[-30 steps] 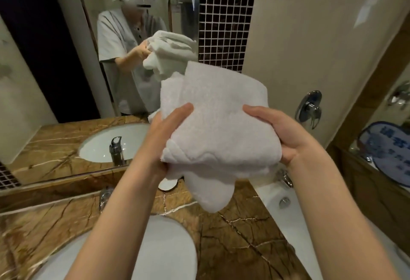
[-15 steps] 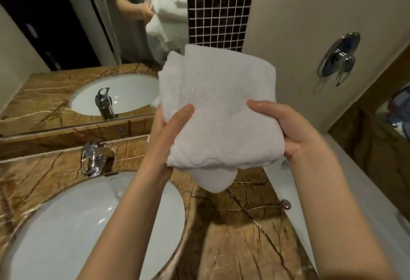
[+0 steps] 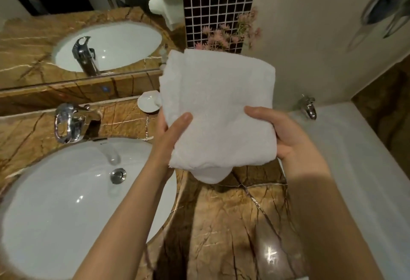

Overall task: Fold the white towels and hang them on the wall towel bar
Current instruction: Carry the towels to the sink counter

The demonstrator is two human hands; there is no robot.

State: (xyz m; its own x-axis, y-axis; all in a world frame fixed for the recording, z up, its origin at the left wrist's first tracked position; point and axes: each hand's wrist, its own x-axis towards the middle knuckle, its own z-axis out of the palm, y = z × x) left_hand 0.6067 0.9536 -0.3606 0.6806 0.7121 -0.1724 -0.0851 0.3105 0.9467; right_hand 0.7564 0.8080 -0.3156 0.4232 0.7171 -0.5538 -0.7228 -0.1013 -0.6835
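- Folded white towel (image 3: 218,111) held in the air over the brown marble counter (image 3: 221,224), right of the sink (image 3: 55,202).
- Left hand (image 3: 170,133) grips its left edge, thumb on top.
- Right hand (image 3: 288,137) grips its right edge, thumb on top.
- One loose corner droops below the fold.
- Chrome faucet (image 3: 71,122) and small white dish (image 3: 148,103) sit behind the sink.

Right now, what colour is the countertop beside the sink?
The countertop is brown marble with dark and pale veins; head view.

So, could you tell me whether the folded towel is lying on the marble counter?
No, the left hand and right hand hold the white towel by its sides, up above the counter.
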